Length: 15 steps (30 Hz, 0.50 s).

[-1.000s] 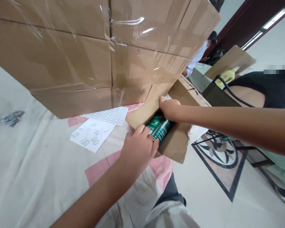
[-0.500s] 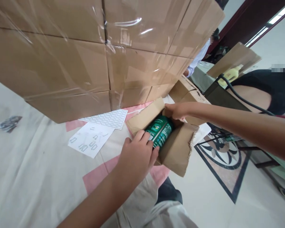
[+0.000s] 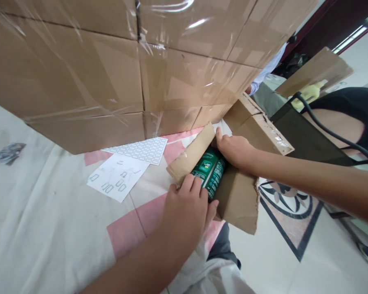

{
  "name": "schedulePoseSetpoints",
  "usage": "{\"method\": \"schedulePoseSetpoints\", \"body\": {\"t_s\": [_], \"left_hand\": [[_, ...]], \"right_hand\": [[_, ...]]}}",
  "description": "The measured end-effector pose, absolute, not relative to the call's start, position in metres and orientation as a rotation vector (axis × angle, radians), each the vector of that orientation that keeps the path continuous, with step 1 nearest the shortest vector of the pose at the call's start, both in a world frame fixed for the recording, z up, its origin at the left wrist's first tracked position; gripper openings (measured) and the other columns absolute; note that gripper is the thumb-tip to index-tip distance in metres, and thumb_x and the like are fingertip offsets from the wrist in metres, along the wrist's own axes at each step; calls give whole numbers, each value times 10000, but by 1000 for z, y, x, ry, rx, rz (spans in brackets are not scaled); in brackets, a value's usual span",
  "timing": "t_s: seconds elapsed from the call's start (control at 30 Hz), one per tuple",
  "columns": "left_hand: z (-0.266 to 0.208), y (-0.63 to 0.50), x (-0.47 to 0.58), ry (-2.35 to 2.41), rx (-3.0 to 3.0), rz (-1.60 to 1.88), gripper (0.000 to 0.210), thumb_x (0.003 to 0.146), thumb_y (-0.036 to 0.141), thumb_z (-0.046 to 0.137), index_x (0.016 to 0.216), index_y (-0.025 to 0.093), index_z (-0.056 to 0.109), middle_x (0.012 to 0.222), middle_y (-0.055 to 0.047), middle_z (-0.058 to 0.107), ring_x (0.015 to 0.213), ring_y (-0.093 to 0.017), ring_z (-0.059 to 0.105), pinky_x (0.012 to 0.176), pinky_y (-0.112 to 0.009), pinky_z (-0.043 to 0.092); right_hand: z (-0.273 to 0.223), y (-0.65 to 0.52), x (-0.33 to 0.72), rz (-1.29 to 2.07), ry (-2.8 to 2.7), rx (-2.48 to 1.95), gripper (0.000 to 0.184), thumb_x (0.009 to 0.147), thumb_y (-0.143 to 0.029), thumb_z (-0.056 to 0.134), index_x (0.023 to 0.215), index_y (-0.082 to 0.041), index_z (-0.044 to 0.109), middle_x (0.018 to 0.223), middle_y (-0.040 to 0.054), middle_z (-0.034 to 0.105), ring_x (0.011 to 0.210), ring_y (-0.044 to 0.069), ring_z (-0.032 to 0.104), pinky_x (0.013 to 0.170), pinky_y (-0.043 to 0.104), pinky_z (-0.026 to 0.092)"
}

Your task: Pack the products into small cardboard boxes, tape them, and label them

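Observation:
An opened cardboard box (image 3: 237, 204) with torn flaps lies at the edge of the cloth-covered table. Inside it rests a green printed container (image 3: 209, 169) on its side, with pale lettering. My left hand (image 3: 188, 204) grips the box's near end, fingers curled over its edge and fingertips against the container. At the far end, my right hand (image 3: 236, 151) holds the box, its index finger up by the flap and its other fingers hidden inside. The container's far end is partly covered by the right hand.
Film-wrapped cartons (image 3: 104, 73) are stacked behind the box. Two printed paper sheets (image 3: 119, 175) lie to the left, near a crumpled wrapper (image 3: 9, 153). Another open carton (image 3: 276, 132) stands at right, by a chair (image 3: 313, 143). Other people are partly visible beyond.
The box with the green container has shifted slightly right and toward me in view, both hands moving with it. My right index finger is now raised, and the camera view has shifted a little.

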<state>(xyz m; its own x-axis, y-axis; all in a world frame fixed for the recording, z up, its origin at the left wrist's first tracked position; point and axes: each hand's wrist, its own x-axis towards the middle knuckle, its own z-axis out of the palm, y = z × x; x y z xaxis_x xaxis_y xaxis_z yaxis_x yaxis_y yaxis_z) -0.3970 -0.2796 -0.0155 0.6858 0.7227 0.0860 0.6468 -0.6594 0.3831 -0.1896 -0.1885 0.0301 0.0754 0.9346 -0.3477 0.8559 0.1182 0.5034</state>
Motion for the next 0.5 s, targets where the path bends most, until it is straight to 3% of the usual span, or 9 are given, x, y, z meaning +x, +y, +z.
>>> {"method": "schedulePoseSetpoints", "body": {"t_s": [0.07, 0.17, 0.37, 0.5], "left_hand": [[-14, -280, -396, 1067, 2575, 324, 363, 1056, 384, 443, 928, 160, 698, 1051, -123, 669, 1101, -312, 569, 765, -453, 515], [-13, -281, -396, 1064, 2584, 309, 366, 1054, 397, 459, 919, 155, 698, 1044, -130, 671, 1094, -311, 571, 762, -445, 523], [-14, -292, -392, 1018, 2609, 355, 350, 1017, 454, 545, 932, 155, 706, 1045, -132, 676, 1060, -300, 580, 710, -417, 511], [-9, -292, -398, 980, 2608, 278, 335, 1015, 440, 547, 921, 160, 704, 1042, -120, 671, 1028, -284, 600, 681, -403, 486]], "right_hand": [[27, -193, -192, 282, 1771, 1687, 692, 978, -89, 326, 1624, 63, 133, 1121, 329, 683, 995, 343, 733, 753, 384, 559], [22, -197, -194, 408, 1731, 1631, 677, 966, -18, 217, 1635, 59, 154, 1142, 339, 669, 967, 337, 738, 685, 372, 555], [20, -202, -192, 457, 1818, 1555, 719, 941, -6, 198, 1652, 38, 101, 1458, 436, 470, 861, 329, 752, 611, 407, 553], [28, -204, -191, 386, 1849, 1545, 685, 949, 0, 213, 1627, 77, 158, 1277, 385, 619, 900, 340, 749, 669, 411, 556]]}}
